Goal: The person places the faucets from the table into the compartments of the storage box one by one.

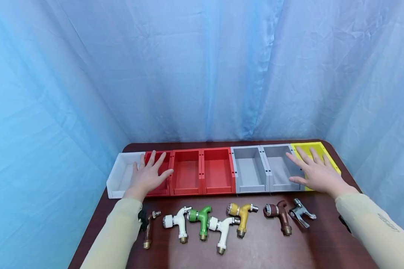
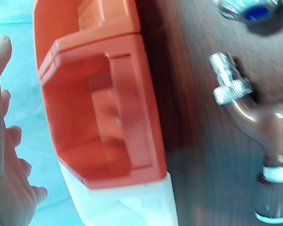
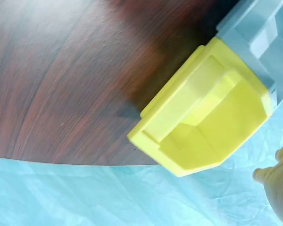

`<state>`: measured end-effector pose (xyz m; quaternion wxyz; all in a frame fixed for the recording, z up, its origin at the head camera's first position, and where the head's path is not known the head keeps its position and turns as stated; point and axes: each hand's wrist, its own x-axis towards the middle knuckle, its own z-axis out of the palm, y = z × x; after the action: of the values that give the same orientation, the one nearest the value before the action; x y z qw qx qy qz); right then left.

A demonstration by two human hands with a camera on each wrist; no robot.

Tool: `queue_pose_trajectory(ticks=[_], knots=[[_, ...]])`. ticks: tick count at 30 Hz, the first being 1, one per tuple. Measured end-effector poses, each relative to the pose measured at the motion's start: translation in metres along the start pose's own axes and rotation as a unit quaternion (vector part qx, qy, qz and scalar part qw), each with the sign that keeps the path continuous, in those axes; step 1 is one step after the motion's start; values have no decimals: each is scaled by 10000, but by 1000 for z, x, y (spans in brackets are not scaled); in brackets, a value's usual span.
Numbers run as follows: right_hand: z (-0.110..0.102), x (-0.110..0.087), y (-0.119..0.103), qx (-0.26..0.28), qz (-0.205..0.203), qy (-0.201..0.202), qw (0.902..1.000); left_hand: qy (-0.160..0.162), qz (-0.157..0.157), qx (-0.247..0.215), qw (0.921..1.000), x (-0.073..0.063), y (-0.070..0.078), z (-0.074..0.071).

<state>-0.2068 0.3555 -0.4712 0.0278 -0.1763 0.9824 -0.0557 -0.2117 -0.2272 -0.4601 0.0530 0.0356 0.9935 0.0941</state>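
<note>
My left hand (image 1: pixel 149 177) hovers with spread fingers over the white bin (image 1: pixel 118 179) and the leftmost red bin (image 1: pixel 159 183), holding nothing. On the other side my right hand (image 1: pixel 318 172), fingers also spread, is above the yellow bin (image 1: pixel 333 164) and the grey bin beside it (image 1: pixel 279 175). In front of the bins lies a row of taps: a bronze-brown one (image 1: pixel 148 231), a white one (image 1: pixel 180 222), a green one (image 1: pixel 202 222), a second white one (image 1: pixel 224 231), a yellow one (image 1: pixel 244 216), a dark brown one (image 1: pixel 282 216) and a chrome one (image 1: pixel 301 213).
Two more red bins (image 1: pixel 187 191) (image 1: pixel 219 190) and another grey bin (image 1: pixel 250 188) complete the joined row along the back of the dark wooden table (image 1: pixel 256 250). Pale blue curtains (image 1: pixel 195 74) hang behind and at both sides.
</note>
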Motion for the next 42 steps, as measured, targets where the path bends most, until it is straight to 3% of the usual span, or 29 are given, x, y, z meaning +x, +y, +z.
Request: queue_pose_trajectory(ticks=[7,14,17,20,25,30,38,42], knots=[[7,-20,4,-127,-379,-44,9992,33,216,-5,9998,-10,-9,6],[19,-40,3,102,-781,-220,9967,65,511,166,9985,-11,1,14],[27,-48,3,113,-1058,-143,9942,-11,458,-48,9989,-8,9,16],[35,-55,3,17,-1421,123,9898,-93,277,-592,9978,-5,16,17],[44,-61,2,-309,-2045,696,9759,-107,-141,-1696,9854,0,21,20],[48,-67,3,-323,-2294,721,9701,-30,-421,-2414,9695,3,22,25],[55,-73,3,-224,-2523,825,9639,32,-874,-3208,9431,5,26,28],[57,-74,4,-249,-2691,975,9578,19,-950,-3276,9400,5,27,28]])
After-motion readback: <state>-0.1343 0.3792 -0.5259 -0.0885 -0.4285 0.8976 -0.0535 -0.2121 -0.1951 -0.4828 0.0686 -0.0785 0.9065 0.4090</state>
